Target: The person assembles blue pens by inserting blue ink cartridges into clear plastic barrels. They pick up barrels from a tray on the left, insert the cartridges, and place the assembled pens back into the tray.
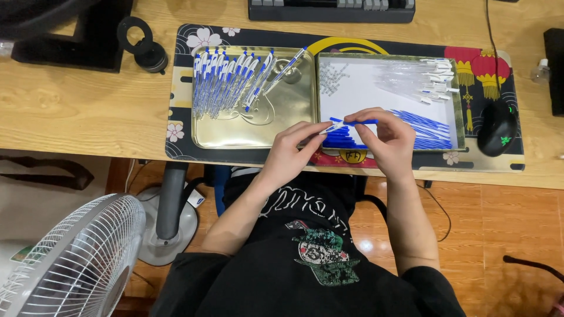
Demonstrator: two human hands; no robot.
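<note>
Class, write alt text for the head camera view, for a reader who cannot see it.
Two bare hands, left hand and right hand, hold a blue and white pen between them above a desk. Below them, a gold tray holds a row of finished pens, and a white-lined tray holds blue refills, clear barrels and small springs.

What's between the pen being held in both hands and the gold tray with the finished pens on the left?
Nothing visible. The pen is held between the left hand and right hand, above the near edge of the white tray. The gold tray lies right beside it, its near part bare.
</note>
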